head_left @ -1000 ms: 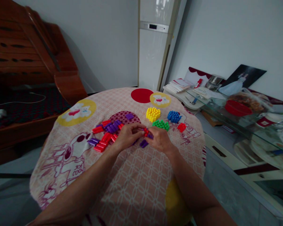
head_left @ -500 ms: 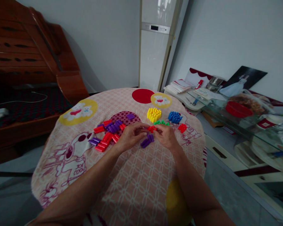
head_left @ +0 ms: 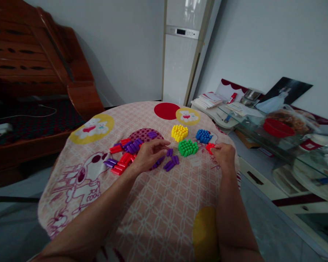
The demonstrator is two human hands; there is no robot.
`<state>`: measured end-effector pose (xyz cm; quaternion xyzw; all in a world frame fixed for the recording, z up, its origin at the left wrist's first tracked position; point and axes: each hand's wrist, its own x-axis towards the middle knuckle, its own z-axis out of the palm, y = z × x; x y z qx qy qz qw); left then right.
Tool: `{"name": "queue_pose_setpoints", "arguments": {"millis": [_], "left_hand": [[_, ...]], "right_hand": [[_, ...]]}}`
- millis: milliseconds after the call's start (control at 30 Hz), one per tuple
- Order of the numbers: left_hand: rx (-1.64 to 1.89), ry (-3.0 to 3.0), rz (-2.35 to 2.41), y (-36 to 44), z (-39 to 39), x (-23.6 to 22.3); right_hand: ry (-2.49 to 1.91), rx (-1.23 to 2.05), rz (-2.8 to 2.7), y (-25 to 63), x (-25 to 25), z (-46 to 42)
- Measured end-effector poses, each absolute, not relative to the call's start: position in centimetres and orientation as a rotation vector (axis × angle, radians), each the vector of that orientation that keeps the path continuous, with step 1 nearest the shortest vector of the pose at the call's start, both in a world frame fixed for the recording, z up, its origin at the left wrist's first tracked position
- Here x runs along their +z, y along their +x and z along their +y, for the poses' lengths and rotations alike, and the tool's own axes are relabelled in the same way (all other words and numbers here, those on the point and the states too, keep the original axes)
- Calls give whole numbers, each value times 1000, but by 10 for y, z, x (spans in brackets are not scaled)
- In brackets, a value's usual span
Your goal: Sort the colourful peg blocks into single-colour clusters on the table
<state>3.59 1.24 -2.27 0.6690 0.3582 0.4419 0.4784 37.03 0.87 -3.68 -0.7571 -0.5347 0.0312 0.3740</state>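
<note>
My right hand is at the right of the table, fingertips pinched at a small cluster of red plastic pegs. Fingers hide part of that cluster, so the held red peg blends with the others. Over the middle, my left hand hovers with its fingers stretched out and nothing visible in them. Beneath and beside it lie loose purple pegs. Left of this hand is a mixed heap of red pegs and purple pegs. Between the hands stands a bunch of green pegs.
Behind the green bunch stand yellow pegs and blue pegs. A patterned cloth covers the round table. To the right is a glass shelf with a red bowl; a wooden bench is at left.
My right hand has moved right from the middle to the red cluster, carrying red. The green bunch is now uncovered. My left hand stays near its place, its fingers no longer at the red piece.
</note>
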Motion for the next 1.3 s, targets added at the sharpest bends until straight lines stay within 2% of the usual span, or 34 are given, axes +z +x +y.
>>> {"name": "queue_pose_setpoints", "arguments": {"millis": [200,600,700,900,1033,1167,1300], "left_hand": [[1273,1640,1122,17,26,-22],[1459,1633,1667,-38,43,-18],[1229,1796,1820,-49,44,-15],[180,2180,1984,-65,33,4],[-238,2121,2068,-72,29,5],[-261,2196,1893,-65,29,2],[32,2283,1689,-55,30,2]], "right_hand": [[-2099,-14,-1437,368,-35,9],[-2118,-17,-1410,378,-48,12],[-2125,-134,-1350,373,-39,10],[-1842,-203,-1360,351,-31,9],[-1748,-148,-1382,340,-35,11],[-1684,-120,-1431,332,-36,11],[-1622,-94,-1494,317,-33,8]]}}
